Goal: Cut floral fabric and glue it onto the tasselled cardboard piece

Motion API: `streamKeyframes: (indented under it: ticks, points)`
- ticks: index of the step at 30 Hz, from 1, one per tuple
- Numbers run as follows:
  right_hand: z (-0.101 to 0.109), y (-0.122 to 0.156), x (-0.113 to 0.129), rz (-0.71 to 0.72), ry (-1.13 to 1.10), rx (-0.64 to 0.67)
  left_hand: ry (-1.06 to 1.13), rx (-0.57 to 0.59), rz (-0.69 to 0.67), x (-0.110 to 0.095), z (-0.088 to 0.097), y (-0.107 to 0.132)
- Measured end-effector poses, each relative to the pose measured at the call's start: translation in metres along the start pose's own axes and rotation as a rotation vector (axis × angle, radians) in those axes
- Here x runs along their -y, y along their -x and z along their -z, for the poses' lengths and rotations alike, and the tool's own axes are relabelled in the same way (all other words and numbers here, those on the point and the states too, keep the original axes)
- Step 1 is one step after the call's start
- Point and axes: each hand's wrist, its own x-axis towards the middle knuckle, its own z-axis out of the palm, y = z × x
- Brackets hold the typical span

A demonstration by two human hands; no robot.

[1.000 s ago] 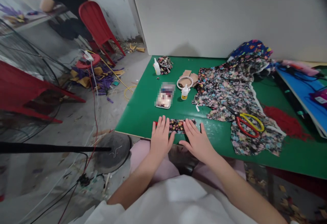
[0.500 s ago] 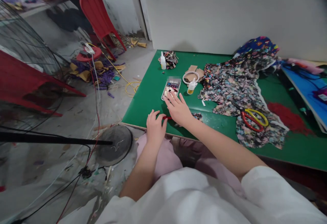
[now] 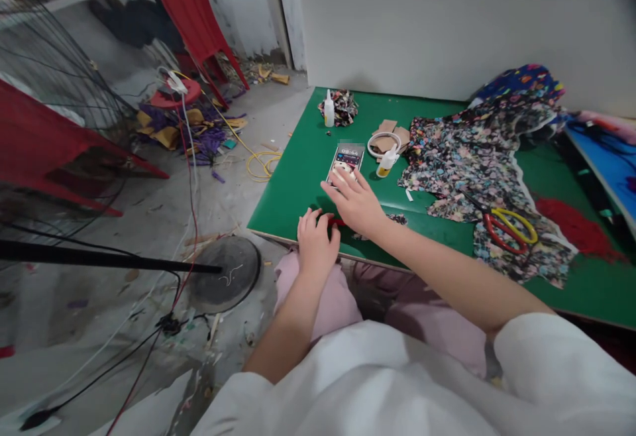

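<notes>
My left hand [image 3: 318,242] rests at the near edge of the green table, fingers bent but apart, with a small red strip [image 3: 337,222] by its thumb and index finger. The strip runs toward my right hand [image 3: 362,207], whose palm hides the rest of it. That hand is palm down with its fingers spread, the tips over the lower part of a phone [image 3: 349,155] with a lit screen. A small floral fabric piece [image 3: 399,219] shows beyond my right wrist, partly covered. I cannot make out any grip on the red strip.
On the table [image 3: 293,187] are a glue bottle [image 3: 387,162], another bottle [image 3: 328,110], a white ring [image 3: 370,144], floral fabric [image 3: 462,151], scissors [image 3: 507,230] and red fibres [image 3: 579,227]. A black stand base [image 3: 223,283], cables and red chairs [image 3: 191,12] are at left; a person sits behind.
The view has shifted slightly, so the table scene appears further right. My right hand stays over the phone's lower part, and my left hand remains near the red strip.
</notes>
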Motion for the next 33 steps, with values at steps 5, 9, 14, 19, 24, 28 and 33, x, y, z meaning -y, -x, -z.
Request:
streamKeyframes:
  ticks: [5,9,14,19,24,28,33]
  points:
    - [0.009,-0.002,0.001,-0.014,-0.185,0.009,0.013,-0.007,0.005,0.0,-0.001,0.001]
    - [0.031,-0.001,-0.007,-0.421,-0.563,-0.272,0.178,-0.106,0.006,-0.001,0.003,0.003]
    - [0.039,0.018,-0.021,-0.882,-1.356,-0.377,0.571,-0.294,0.104,-0.003,0.011,0.005]
    - [0.034,0.031,-0.025,-0.914,-1.546,-0.263,0.684,-0.218,0.248,-0.003,0.01,0.008]
    - [0.036,0.035,-0.027,-0.865,-1.408,-0.36,0.798,-0.193,0.268,-0.006,0.009,0.01]
    - [0.037,0.039,-0.026,-0.878,-1.433,-0.232,0.932,-0.19,0.307,-0.009,0.01,0.009]
    - [0.039,0.045,-0.029,-0.876,-1.441,-0.34,0.944,-0.18,0.319,-0.01,0.01,0.009]
